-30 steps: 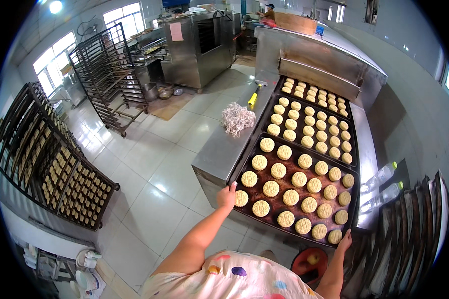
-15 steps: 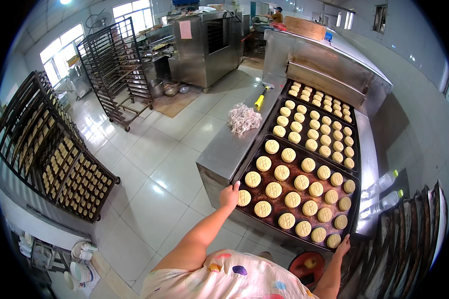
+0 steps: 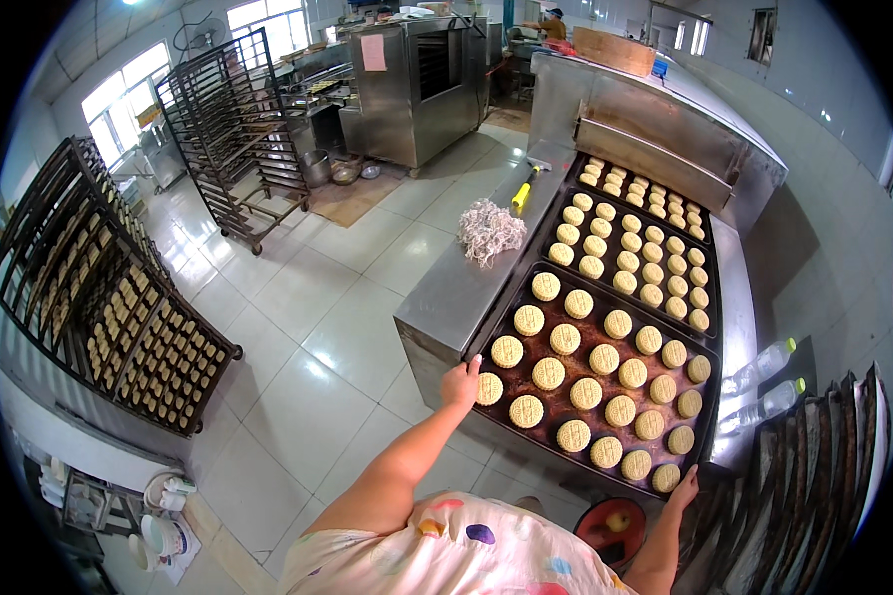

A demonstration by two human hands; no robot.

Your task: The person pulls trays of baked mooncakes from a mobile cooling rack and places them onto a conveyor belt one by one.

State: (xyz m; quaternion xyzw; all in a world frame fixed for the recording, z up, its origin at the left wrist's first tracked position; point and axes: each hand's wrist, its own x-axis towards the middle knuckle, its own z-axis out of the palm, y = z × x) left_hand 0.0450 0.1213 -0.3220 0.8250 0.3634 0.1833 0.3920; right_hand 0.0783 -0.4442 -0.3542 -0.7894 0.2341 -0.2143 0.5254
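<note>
Both my hands are on a dark baking tray [image 3: 519, 382] at the near end of a metal conveyor bed. Round, pale yellow stamped pastries [image 3: 585, 394] lie in rows on it. My left hand [image 3: 460, 384] grips the tray's near left corner, thumb near the rim and fingers mostly hidden beneath. At the near right corner, my right hand [image 3: 684, 488] is closed round the edge. Beyond lies a second tray [image 3: 608, 275] of similar pastries, close against the first. A third one sits farther off, by the metal housing [image 3: 655, 149].
On the left metal ledge lie a whitish yarn mop head [image 3: 492, 234] and a yellow-handled tool [image 3: 523, 195]. Two clear bottles [image 3: 767, 407] and upright dark trays [image 3: 814, 476] are at right. A red basin [image 3: 593, 531] is below. A loaded rack [image 3: 159, 347] stands far left.
The view has shifted slightly, so the scene sits a little farther right in the picture. Both hands keep their hold, and the tray's place on the bed looks much the same.
</note>
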